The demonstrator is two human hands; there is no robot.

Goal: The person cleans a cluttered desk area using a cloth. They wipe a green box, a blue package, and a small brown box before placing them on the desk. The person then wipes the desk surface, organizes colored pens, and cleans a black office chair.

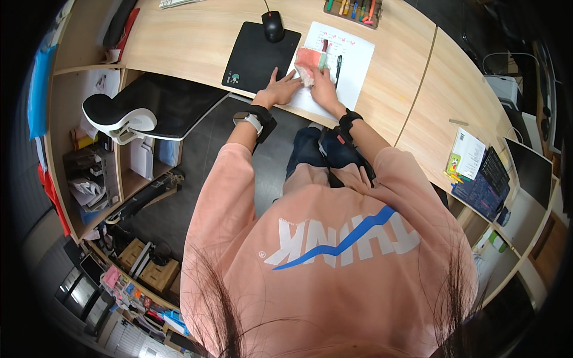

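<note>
My right hand [323,87] grips a small fuzzy cloth [311,60] in red, white and green over a white sheet of paper [358,53]. Red and black marks cover the sheet's upper part. A black pen [339,69] lies on the paper just right of that hand. Beyond the cloth's far edge shows a dark red pen-like object [325,44], partly hidden. My left hand [280,91] rests palm down with fingers apart, across the edge of a black mouse pad [255,58] and the paper. Its fingertips are close to the cloth; whether they touch it I cannot tell.
A black wired mouse [272,27] sits on the pad's far end. Colored pens fill a tray [378,20] at the back of the wooden desk [188,40]. Left are an office chair [170,107] and shelves [118,165]; right are booklets [468,152] and a dark monitor [530,170].
</note>
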